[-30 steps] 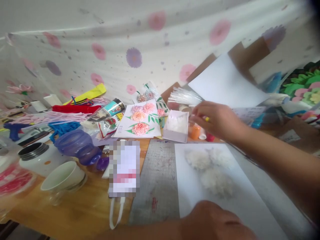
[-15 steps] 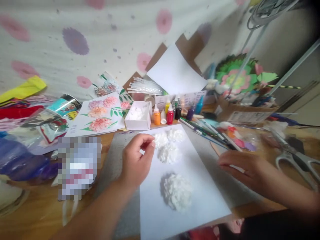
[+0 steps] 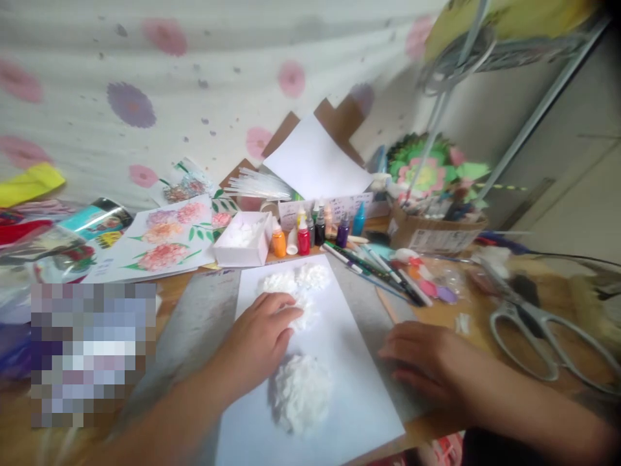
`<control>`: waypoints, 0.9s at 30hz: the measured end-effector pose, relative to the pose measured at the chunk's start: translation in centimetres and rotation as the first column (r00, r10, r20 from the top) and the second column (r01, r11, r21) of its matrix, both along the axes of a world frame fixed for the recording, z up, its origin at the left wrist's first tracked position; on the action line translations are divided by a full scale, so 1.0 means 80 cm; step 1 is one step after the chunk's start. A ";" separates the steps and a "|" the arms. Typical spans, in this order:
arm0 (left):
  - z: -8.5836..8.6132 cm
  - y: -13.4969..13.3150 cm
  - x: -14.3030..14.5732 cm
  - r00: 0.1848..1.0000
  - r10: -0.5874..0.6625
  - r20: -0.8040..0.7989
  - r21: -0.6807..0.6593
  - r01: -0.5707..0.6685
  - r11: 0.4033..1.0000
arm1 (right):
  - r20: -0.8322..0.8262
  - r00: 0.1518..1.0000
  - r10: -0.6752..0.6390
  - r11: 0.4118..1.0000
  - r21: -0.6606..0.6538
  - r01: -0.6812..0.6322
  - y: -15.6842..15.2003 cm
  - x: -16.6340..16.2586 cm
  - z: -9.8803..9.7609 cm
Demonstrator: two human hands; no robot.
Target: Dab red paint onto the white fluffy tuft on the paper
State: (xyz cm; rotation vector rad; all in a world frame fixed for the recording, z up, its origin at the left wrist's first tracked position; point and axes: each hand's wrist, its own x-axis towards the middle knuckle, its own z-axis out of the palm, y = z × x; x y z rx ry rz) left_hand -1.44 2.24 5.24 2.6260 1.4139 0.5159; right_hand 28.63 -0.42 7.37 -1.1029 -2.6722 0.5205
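A white sheet of paper (image 3: 349,362) lies on a grey mat (image 3: 194,323) in front of me. On it sit fluffy white tissue flowers: a pair at the top (image 3: 295,281) and one lower down (image 3: 303,391). My left hand (image 3: 257,340) rests on the sheet with its fingers curled and pressing on the upper flowers. My right hand (image 3: 427,362) lies flat, fingers stretched out, on the mat at the sheet's right edge. It holds nothing.
A white box of tissue (image 3: 242,239) and small paint bottles (image 3: 310,233) stand behind the sheet. Brushes and pens (image 3: 373,265) lie to the right, scissors (image 3: 538,336) further right. A painted flower card (image 3: 165,239) lies at the left, a cardboard box (image 3: 431,233) behind.
My view has swung right. My right hand came back from the bottles and settled flat beside the sheet. My left hand moved up onto the upper tissue flowers.
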 end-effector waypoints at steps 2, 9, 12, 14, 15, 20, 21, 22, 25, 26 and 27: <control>-0.004 0.000 0.000 1.000 -0.023 0.001 0.024 0.023 0.999 | 0.029 1.000 -0.006 1.000 -0.021 0.007 -0.004 -0.002 0.008; -0.015 0.008 -0.010 0.996 -0.035 0.080 0.149 0.023 0.989 | -0.019 0.989 -0.144 0.989 0.024 0.145 0.023 0.017 0.007; -0.011 0.010 -0.014 0.986 -0.040 0.160 0.195 0.008 0.981 | -0.061 0.922 -0.383 0.911 0.142 0.388 0.053 0.054 0.002; -0.007 0.010 -0.015 0.979 -0.061 0.195 0.205 0.020 0.978 | -0.094 0.843 -0.530 0.815 0.220 0.537 0.071 0.081 0.002; -0.006 0.010 -0.016 0.976 -0.069 0.207 0.211 0.024 0.977 | -0.104 0.807 -0.581 0.770 0.250 0.586 0.078 0.093 0.002; -0.004 0.009 -0.019 0.964 -0.075 0.254 0.227 0.016 0.974 | 0.018 0.780 -0.625 0.753 0.279 0.596 0.091 0.098 0.001; -0.004 0.009 -0.020 0.963 -0.080 0.259 0.227 0.020 0.974 | 0.066 0.781 -0.621 0.764 0.270 0.585 0.090 0.092 0.000; -0.003 0.009 -0.020 0.961 -0.085 0.263 0.229 0.023 0.973 | 0.116 0.774 -0.623 0.771 0.261 0.581 0.089 0.084 -0.001; -0.002 0.008 -0.019 0.957 -0.098 0.272 0.239 0.031 0.970 | 0.255 0.712 -0.654 0.756 0.256 0.603 0.084 0.067 -0.003; -0.001 0.008 -0.019 0.956 -0.094 0.279 0.241 0.025 0.970 | 0.292 0.687 -0.666 0.746 0.260 0.613 0.083 0.064 -0.003; 0.000 0.008 -0.019 0.954 -0.087 0.288 0.240 0.016 0.971 | 0.323 0.664 -0.674 0.738 0.264 0.621 0.082 0.062 -0.004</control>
